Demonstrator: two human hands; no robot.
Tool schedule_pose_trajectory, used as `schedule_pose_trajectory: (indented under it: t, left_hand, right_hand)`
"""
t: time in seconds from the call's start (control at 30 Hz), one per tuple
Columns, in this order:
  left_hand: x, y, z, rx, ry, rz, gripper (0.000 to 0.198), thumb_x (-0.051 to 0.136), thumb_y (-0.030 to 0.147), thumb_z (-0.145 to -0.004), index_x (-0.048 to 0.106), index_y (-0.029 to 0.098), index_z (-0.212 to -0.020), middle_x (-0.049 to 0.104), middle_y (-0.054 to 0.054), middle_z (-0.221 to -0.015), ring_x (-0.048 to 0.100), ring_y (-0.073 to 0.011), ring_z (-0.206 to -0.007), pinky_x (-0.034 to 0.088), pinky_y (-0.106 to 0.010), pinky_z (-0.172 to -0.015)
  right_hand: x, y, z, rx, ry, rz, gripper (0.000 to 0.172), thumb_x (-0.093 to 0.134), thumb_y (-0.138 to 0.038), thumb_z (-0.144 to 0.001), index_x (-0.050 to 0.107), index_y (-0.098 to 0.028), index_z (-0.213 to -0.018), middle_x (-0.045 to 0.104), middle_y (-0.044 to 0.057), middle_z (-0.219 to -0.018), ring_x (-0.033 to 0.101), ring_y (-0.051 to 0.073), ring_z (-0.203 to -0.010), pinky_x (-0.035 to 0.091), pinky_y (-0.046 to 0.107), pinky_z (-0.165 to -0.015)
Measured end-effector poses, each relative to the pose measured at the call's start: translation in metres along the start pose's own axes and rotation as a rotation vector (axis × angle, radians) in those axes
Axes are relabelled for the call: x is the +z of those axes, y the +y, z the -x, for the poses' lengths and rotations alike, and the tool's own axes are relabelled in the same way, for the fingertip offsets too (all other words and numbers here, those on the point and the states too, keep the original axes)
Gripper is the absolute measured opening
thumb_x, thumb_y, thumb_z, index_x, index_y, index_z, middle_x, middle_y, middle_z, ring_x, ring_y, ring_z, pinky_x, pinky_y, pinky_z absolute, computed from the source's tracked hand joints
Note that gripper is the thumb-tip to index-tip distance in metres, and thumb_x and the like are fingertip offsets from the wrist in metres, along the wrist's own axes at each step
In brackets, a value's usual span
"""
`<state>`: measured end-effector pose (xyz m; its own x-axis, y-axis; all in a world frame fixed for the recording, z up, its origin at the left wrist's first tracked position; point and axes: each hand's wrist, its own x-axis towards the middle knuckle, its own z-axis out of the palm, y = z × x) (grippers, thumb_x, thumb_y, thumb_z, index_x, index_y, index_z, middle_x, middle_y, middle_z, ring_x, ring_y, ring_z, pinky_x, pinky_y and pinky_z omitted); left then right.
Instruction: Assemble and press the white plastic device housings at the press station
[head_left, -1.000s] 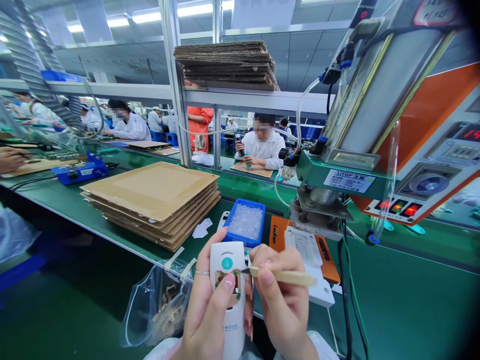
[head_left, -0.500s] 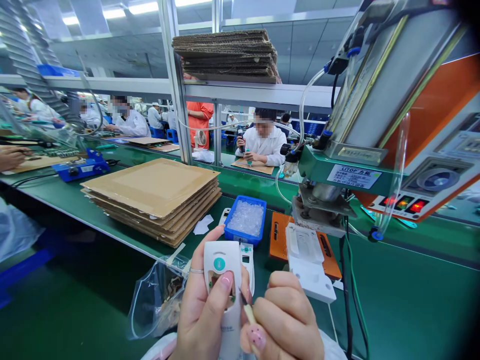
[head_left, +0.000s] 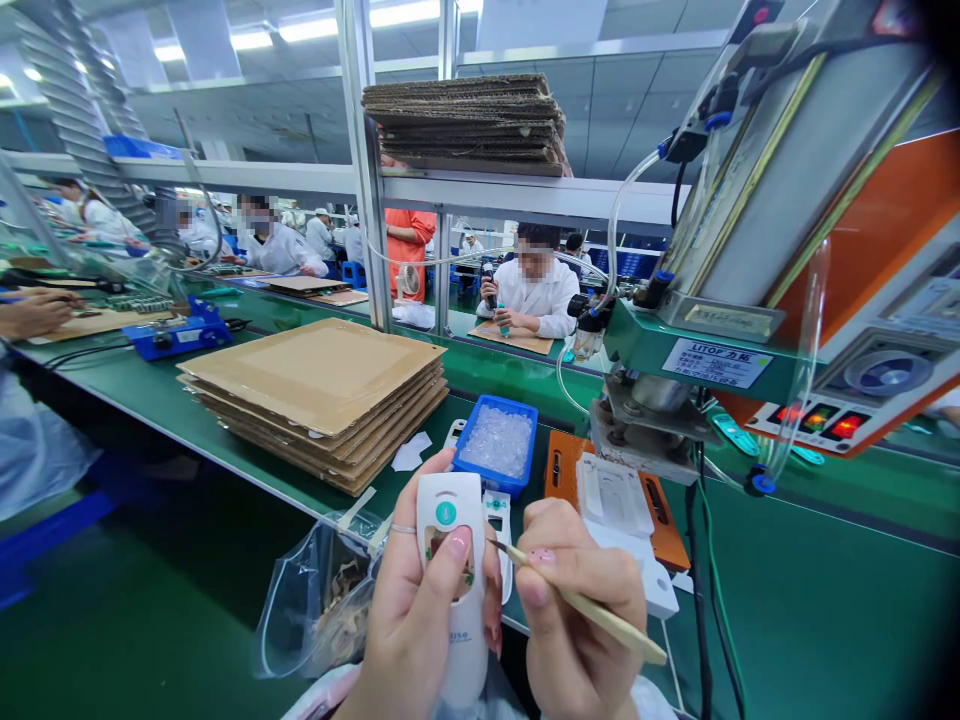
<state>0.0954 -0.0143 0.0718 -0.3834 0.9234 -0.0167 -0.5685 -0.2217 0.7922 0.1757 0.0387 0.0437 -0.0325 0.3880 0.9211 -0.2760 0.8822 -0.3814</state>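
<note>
My left hand [head_left: 409, 625] grips a white handheld device [head_left: 453, 510] upright, thumb pressed over its open window below a teal round button. My right hand [head_left: 574, 600] pinches a thin wooden-handled tool [head_left: 592, 612] whose dark tip touches the right side of the device window. A second white device [head_left: 496, 512] lies on the bench just behind the held one.
A blue tray of clear bits [head_left: 496, 443] sits beyond the hands. A cardboard stack [head_left: 319, 385] lies to the left, a clear plastic bag [head_left: 319, 595] hangs at the bench edge. A press machine [head_left: 720, 330] over a white fixture [head_left: 615, 505] stands right. Other workers sit across the bench.
My right hand swung the tool from pointing steeply down beside the device to lying slanted, with its tip again at the device window. The left hand kept its grip.
</note>
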Motion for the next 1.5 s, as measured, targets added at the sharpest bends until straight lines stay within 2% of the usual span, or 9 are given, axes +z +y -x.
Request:
schedule_pose_trajectory:
  t: [0.27,0.5,0.6,0.67,0.8,0.97,1.13,1.27,1.5]
  left_hand:
    - [-0.005,-0.001,0.0,0.048,0.037,-0.034,0.073,0.071,0.035,-0.073,0.04,0.029,-0.139,0.064,0.001,-0.077,0.049,-0.0079,-0.048,0.042,-0.02,-0.046]
    - [-0.004,-0.002,0.0,0.055,0.079,-0.067,0.073,0.073,0.038,-0.071,0.044,0.028,-0.137,0.065,0.0,-0.08,0.047,-0.0074,-0.049,0.042,-0.018,-0.046]
    - [-0.006,-0.003,0.0,0.088,0.103,-0.098,0.069,0.074,0.037,-0.071,0.047,0.028,-0.134,0.065,-0.001,-0.085,0.049,-0.0073,-0.053,0.046,-0.018,-0.052]
    - [-0.007,-0.003,0.0,0.08,0.084,-0.109,0.072,0.073,0.037,-0.072,0.044,0.028,-0.137,0.064,0.0,-0.078,0.049,-0.0085,-0.051,0.045,-0.019,-0.049]
    - [-0.007,-0.002,0.001,-0.028,-0.013,-0.063,0.079,0.067,0.038,-0.076,0.029,0.03,-0.145,0.057,0.004,-0.057,0.048,-0.0122,-0.041,0.042,-0.021,-0.039]
    - [-0.009,-0.003,0.001,-0.088,-0.055,-0.043,0.08,0.065,0.038,-0.078,0.022,0.035,-0.146,0.06,0.004,-0.06,0.054,-0.0138,-0.041,0.045,-0.022,-0.038]
    - [-0.009,-0.002,0.003,-0.08,0.018,-0.021,0.075,0.071,0.037,-0.074,0.037,0.035,-0.141,0.065,0.002,-0.071,0.05,-0.0096,-0.041,0.044,-0.022,-0.042]
    - [-0.007,-0.001,0.003,0.013,0.104,-0.042,0.062,0.073,0.031,-0.072,0.054,0.029,-0.13,0.067,-0.002,-0.093,0.054,-0.0091,-0.057,0.052,-0.024,-0.066]
    - [-0.004,0.0,0.007,0.033,0.111,-0.038,0.053,0.072,0.029,-0.073,0.059,0.032,-0.124,0.058,0.005,-0.073,0.036,-0.0046,-0.048,0.05,-0.023,-0.072]
  right_hand:
    - [-0.005,0.009,0.007,-0.003,-0.087,-0.012,0.03,0.048,-0.004,-0.088,0.052,-0.02,-0.113,0.057,-0.001,-0.071,0.055,0.014,-0.066,0.041,0.033,-0.064]
    - [-0.008,0.008,0.002,-0.084,-0.142,0.136,0.027,0.046,-0.007,-0.09,0.05,-0.02,-0.114,0.055,-0.003,-0.063,0.049,0.013,-0.061,0.042,0.034,-0.065]
    - [-0.01,0.005,-0.001,-0.12,-0.219,0.238,0.017,0.047,-0.008,-0.09,0.052,-0.02,-0.1,0.056,-0.002,-0.064,0.048,0.013,-0.062,0.041,0.033,-0.065]
    - [-0.01,0.005,-0.003,-0.059,-0.241,0.207,0.012,0.047,-0.01,-0.091,0.052,-0.021,-0.092,0.057,-0.002,-0.067,0.049,0.012,-0.063,0.04,0.032,-0.065]
    - [-0.003,0.011,-0.004,0.206,-0.024,-0.157,0.004,0.049,-0.021,-0.095,0.05,-0.023,-0.092,0.055,-0.003,-0.071,0.052,0.012,-0.064,0.044,0.03,-0.064]
    - [0.004,0.021,-0.003,0.369,0.025,-0.411,0.01,0.054,-0.03,-0.094,0.049,-0.024,-0.088,0.051,-0.005,-0.07,0.049,0.009,-0.06,0.042,0.025,-0.059]
    - [-0.006,0.017,-0.004,0.018,-0.143,-0.061,0.007,0.044,-0.02,-0.097,0.049,-0.022,-0.095,0.057,-0.003,-0.07,0.051,0.01,-0.062,0.044,0.032,-0.067]
    - [-0.014,0.002,-0.012,-0.357,-0.321,0.441,0.019,0.047,-0.009,-0.093,0.051,-0.018,-0.077,0.063,-0.002,-0.066,0.046,0.01,-0.059,0.043,0.029,-0.059]
    - [-0.018,-0.01,-0.025,-0.503,-0.379,0.593,0.023,0.048,-0.008,-0.092,0.057,-0.018,-0.074,0.068,-0.001,-0.075,0.048,0.008,-0.064,0.047,0.024,-0.058]
